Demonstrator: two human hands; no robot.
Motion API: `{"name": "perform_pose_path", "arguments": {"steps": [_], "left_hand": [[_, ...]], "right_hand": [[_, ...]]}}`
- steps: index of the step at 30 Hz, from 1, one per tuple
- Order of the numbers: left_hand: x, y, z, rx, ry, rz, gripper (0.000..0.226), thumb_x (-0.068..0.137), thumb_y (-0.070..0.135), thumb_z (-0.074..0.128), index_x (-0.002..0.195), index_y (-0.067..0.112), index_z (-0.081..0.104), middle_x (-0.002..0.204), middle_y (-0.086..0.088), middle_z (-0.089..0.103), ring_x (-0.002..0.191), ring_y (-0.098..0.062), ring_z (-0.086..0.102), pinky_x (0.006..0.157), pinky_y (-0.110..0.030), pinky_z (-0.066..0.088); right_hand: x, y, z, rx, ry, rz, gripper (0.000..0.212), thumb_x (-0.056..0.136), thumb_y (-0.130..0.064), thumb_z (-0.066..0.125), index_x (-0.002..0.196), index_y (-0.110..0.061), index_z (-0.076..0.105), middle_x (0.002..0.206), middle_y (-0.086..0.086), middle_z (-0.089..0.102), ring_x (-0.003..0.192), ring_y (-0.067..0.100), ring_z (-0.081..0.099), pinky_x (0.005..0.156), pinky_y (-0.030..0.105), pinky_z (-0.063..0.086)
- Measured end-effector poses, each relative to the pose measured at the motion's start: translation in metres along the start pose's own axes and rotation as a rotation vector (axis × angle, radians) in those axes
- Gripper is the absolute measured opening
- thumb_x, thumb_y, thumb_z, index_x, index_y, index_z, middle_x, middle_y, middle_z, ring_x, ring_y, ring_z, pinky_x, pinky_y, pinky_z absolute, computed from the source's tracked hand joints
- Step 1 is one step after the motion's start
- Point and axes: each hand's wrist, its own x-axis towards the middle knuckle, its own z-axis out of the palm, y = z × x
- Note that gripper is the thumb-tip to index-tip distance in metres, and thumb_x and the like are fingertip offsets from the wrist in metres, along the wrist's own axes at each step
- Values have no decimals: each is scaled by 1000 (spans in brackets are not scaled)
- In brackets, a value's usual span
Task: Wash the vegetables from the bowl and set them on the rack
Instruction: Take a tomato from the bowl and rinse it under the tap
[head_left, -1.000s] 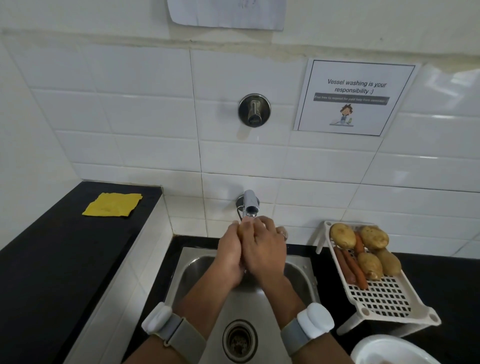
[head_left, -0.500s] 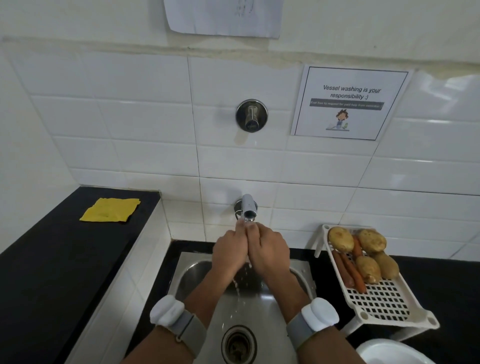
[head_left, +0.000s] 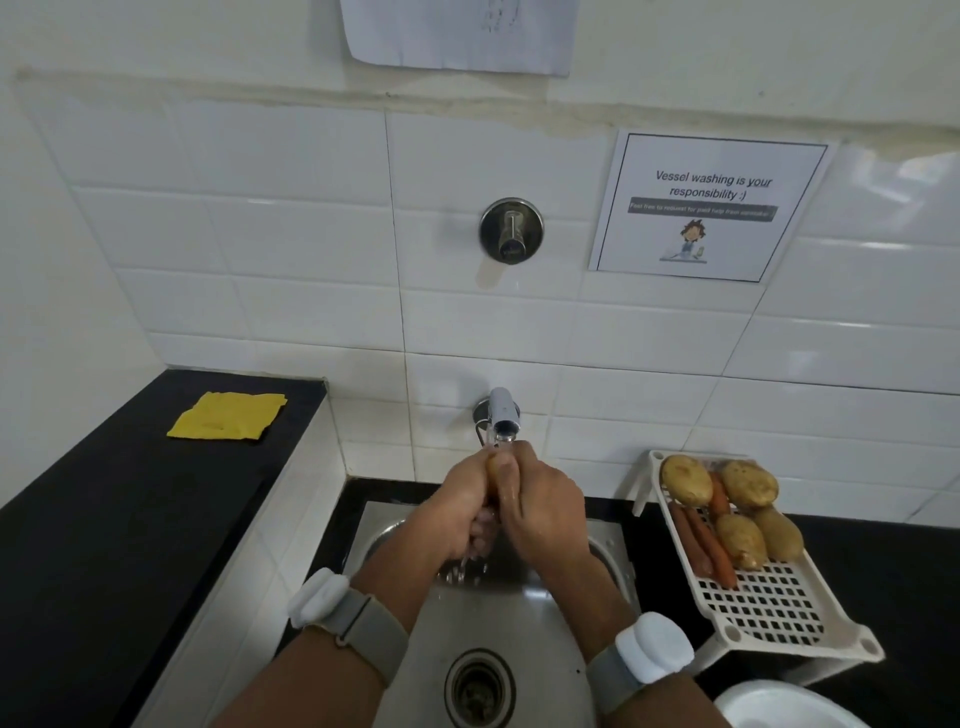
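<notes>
Rack (head_left: 769, 608): cream plastic, square-grid perforated deck on short legs, tilted, at 3 o'clock from the sink. Load on its far half: four potatoes (head_left: 685, 479), tan, oval, matte skins; several carrots (head_left: 719, 558), orange, slim, lying lengthwise between and beside the potatoes. Near half of the deck bare.

Bowl (head_left: 779, 706): white, smooth rim only, at 5 o'clock at the frame edge; contents not visible.

Sink (head_left: 524, 613): brushed stainless steel, round drain (head_left: 479, 688) at 6 o'clock. Tap (head_left: 503, 418): short metal spout from the wall at 12 o'clock of the basin, water running. Counter (head_left: 104, 545): black, polished, raised on the left; yellow cloth (head_left: 227, 415) flat on it at 10 o'clock. Wall: glossy white tiles, round metal valve (head_left: 511, 230) above the tap, printed notice (head_left: 709, 208) at 1 o'clock.

Hands: left hand (head_left: 460, 512) and right hand (head_left: 545, 512) pressed together directly beneath the spout, fingers curled round one tan vegetable (head_left: 492, 474); only a sliver shows between the fingers, kind uncertain. Water drips from the hands into the basin. Grey wristbands with white modules on both wrists.
</notes>
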Motion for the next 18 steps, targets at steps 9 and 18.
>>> {"name": "perform_pose_path", "arguments": {"steps": [9, 18], "left_hand": [[12, -26, 5, 526, 395, 645, 43, 109, 40, 30, 129, 10, 54, 100, -9, 69, 95, -31, 68, 82, -36, 50], [14, -23, 3, 250, 338, 578, 40, 106, 32, 24, 104, 10, 57, 92, -17, 68, 78, -24, 64, 65, -35, 53]], "right_hand": [[3, -10, -1, 414, -134, 416, 54, 110, -52, 24, 96, -21, 66, 86, 1, 72, 84, 19, 69, 83, 43, 57], [1, -14, 2, 464, -235, 272, 33, 105, -57, 35, 101, -33, 58, 83, -1, 71, 77, 13, 70, 77, 40, 61]]}}
